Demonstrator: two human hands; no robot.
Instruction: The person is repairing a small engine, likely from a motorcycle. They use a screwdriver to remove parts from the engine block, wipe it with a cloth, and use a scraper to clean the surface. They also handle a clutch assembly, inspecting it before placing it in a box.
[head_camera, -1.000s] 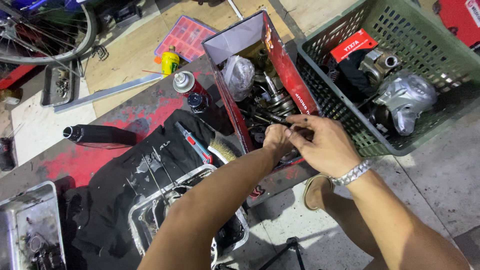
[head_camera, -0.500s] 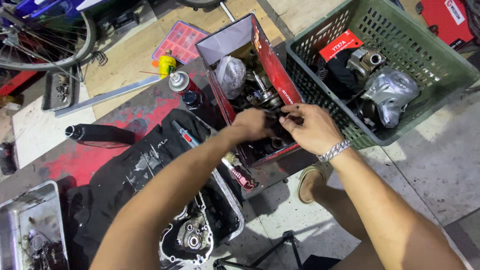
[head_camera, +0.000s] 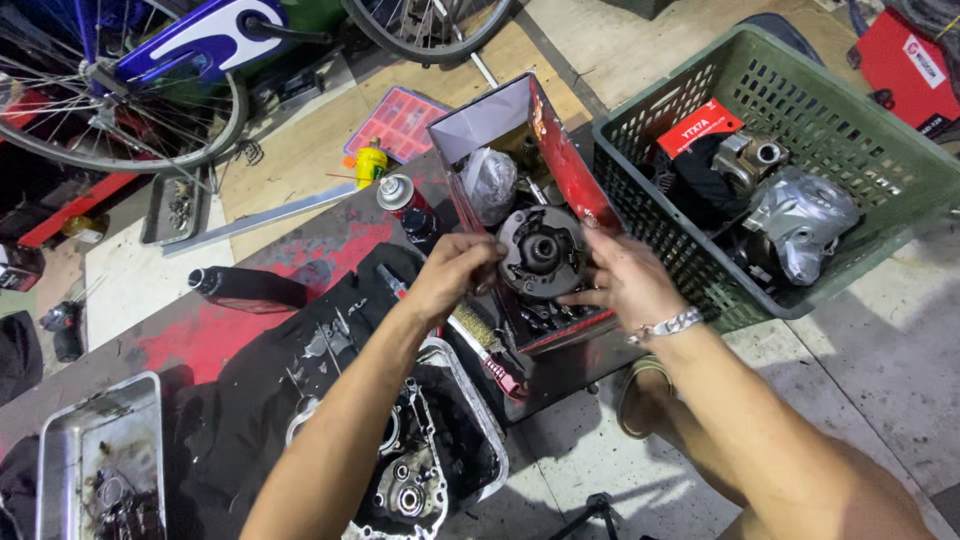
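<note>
Both my hands hold a round, dark metal clutch assembly (head_camera: 542, 252) just above an open red cardboard box (head_camera: 570, 160) full of engine parts. My left hand (head_camera: 452, 272) grips its left edge and my right hand (head_camera: 622, 283), with a metal bracelet on the wrist, grips its right edge. A clear plastic bag (head_camera: 490, 183) lies in the box behind the clutch. Below my left forearm an engine crankcase (head_camera: 410, 480) sits in a metal tray (head_camera: 488, 425) on a black cloth (head_camera: 260, 400).
A green plastic crate (head_camera: 860, 150) with a silver engine cover and a small red box stands at the right. Spray cans (head_camera: 398, 195), a black cylinder (head_camera: 245, 288), a wire brush (head_camera: 478, 332) and a second metal tray (head_camera: 90, 440) lie on the red bench. Bicycle wheels stand at the back.
My hands were down inside the red box among the parts; now they have lifted the round clutch assembly up out of it. The view has shifted slightly.
</note>
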